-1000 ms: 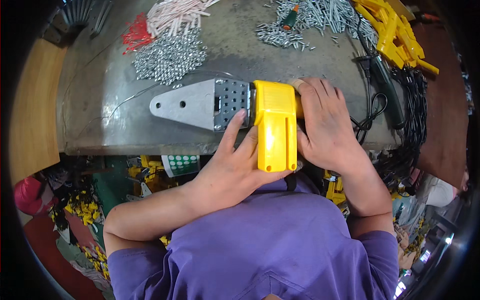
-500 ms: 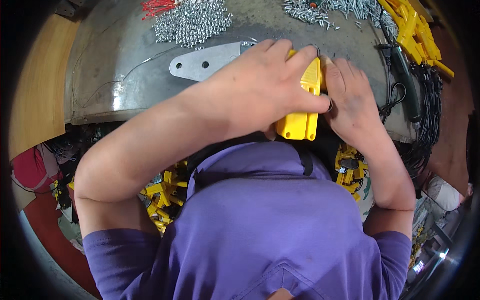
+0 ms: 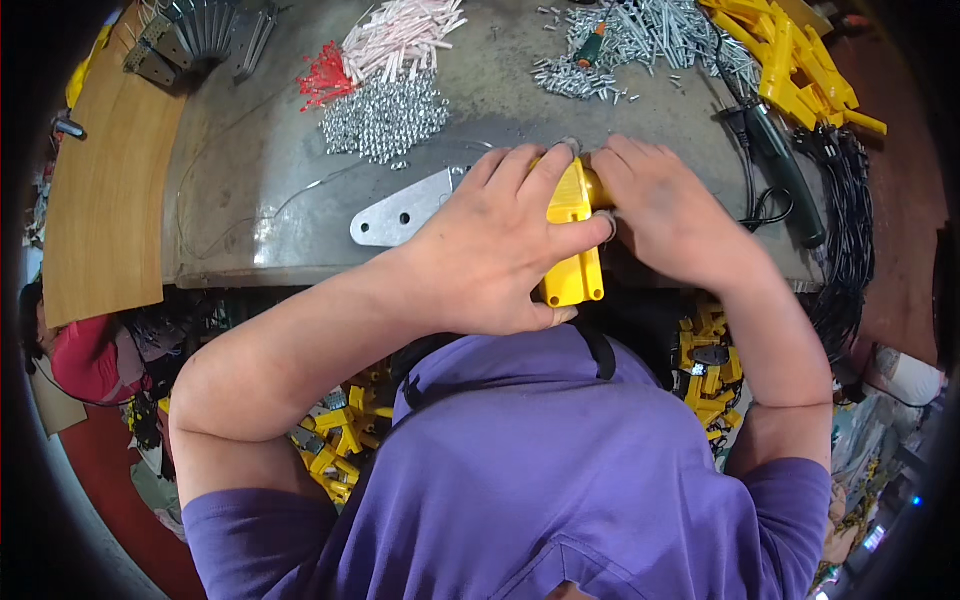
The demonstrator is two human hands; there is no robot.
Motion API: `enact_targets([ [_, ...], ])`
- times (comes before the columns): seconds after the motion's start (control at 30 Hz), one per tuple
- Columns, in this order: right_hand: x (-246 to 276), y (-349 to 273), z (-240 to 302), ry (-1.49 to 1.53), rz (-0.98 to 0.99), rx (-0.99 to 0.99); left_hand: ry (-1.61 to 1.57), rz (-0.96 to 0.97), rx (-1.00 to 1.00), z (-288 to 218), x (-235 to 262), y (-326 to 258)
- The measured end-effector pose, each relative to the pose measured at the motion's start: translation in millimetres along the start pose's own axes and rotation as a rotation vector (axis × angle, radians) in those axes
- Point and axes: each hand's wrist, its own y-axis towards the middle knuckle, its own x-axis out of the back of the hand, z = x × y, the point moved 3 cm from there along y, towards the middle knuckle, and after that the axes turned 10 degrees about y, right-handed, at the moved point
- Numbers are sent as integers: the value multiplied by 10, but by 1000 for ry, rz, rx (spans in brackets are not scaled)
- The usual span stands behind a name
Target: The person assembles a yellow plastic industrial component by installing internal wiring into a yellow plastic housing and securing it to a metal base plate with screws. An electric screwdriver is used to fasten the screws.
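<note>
My left hand (image 3: 490, 235) is closed over a yellow plastic housing (image 3: 573, 280), its thumb across the front. From the housing's left side a flat grey metal plate (image 3: 385, 222) with round holes sticks out, tapering to a rounded end. My right hand (image 3: 675, 215) is closed at the housing's right side, fingers bent around a yellowish rounded part (image 3: 597, 190) there. Its fingertips and most of that part are hidden. The housing is held just over the near edge of the table (image 3: 300, 245).
Beyond my hands lie shiny nuts (image 3: 385, 120), red pieces (image 3: 325, 77), pale sticks (image 3: 410, 35) and screws (image 3: 655, 40) with a green-handled screwdriver (image 3: 592, 45). At right are a dark corded tool (image 3: 785, 170), yellow housings (image 3: 800, 65) and black cables (image 3: 845, 240). Yellow parts (image 3: 340, 430) sit below the table.
The view has tilted up, so more of the table's far side shows. Both hands keep their hold on the housing, and my right hand has turned slightly.
</note>
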Motion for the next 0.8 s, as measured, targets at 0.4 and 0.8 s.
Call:
enact_targets([
  [0.4,177,324,-737,-126,-92,-26,-184,-42,101,209,112,79],
  [0.8,159,337,-792,-100,-126,32,7,-229,271,1116,-269,739],
])
